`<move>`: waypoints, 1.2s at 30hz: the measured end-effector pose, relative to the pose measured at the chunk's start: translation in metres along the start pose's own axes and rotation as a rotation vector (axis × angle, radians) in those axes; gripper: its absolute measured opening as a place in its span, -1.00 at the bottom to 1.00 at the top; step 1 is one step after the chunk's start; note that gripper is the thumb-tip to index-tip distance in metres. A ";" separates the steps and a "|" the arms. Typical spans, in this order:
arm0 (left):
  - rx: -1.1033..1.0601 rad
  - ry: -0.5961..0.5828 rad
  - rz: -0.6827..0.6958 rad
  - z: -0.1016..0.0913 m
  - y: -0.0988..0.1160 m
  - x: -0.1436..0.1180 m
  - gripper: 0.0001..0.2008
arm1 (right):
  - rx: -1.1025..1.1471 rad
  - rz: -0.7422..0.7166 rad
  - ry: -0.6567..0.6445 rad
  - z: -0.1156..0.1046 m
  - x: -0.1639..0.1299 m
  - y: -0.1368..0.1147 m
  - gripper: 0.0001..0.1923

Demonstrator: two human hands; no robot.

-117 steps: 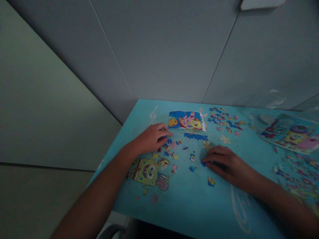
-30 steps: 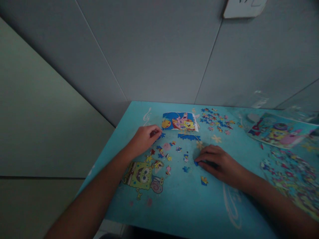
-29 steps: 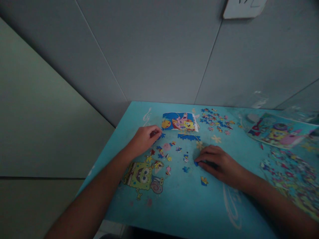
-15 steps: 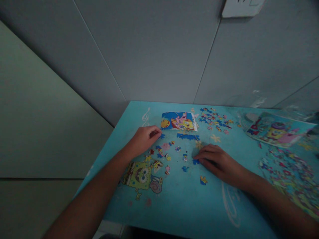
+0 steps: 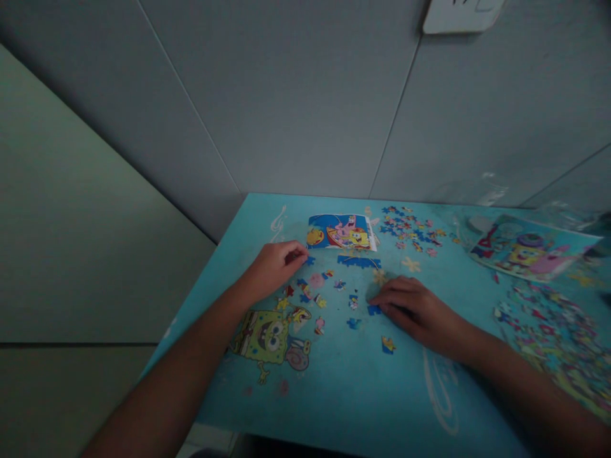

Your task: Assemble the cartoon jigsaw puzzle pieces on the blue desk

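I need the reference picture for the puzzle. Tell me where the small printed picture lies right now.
In the head view the small printed picture lies flat at the far middle of the table, just beyond the left hand, with the heap of loose pieces to its right.

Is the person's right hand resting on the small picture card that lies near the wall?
No, the right hand lies flat on the blue table by loose puzzle pieces, apart from the picture card.

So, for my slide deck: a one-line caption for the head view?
Left hand and right hand sort loose puzzle pieces on a blue table.
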State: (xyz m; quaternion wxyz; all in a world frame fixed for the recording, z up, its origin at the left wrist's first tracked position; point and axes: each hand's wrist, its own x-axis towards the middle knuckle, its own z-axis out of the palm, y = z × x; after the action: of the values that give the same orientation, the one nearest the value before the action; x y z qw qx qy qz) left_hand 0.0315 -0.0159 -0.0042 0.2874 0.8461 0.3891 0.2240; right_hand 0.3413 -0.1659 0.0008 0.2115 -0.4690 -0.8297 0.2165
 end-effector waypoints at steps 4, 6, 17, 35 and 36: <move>0.018 0.026 -0.001 -0.002 0.000 0.001 -0.87 | 0.068 0.013 0.010 -0.002 -0.001 0.001 -0.73; 0.021 0.034 -0.001 -0.003 0.000 0.001 -0.87 | 0.145 0.064 0.020 -0.004 -0.002 0.003 -0.75; 0.050 0.071 -0.012 -0.013 -0.002 0.001 -0.80 | 0.234 0.183 0.020 -0.003 -0.004 0.012 -0.75; 0.082 0.095 0.021 -0.013 -0.002 0.002 -0.82 | 0.080 0.052 0.030 0.005 -0.004 0.010 -0.82; 0.087 0.107 0.019 -0.013 -0.003 0.002 -0.82 | 0.077 0.049 0.036 0.006 -0.004 0.010 -0.82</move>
State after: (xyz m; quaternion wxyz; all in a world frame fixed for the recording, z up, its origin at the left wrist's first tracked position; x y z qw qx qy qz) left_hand 0.0232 -0.0085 0.0041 0.2268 0.8485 0.4050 0.2543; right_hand 0.3472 -0.1654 -0.0101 0.2391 -0.4845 -0.8051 0.2449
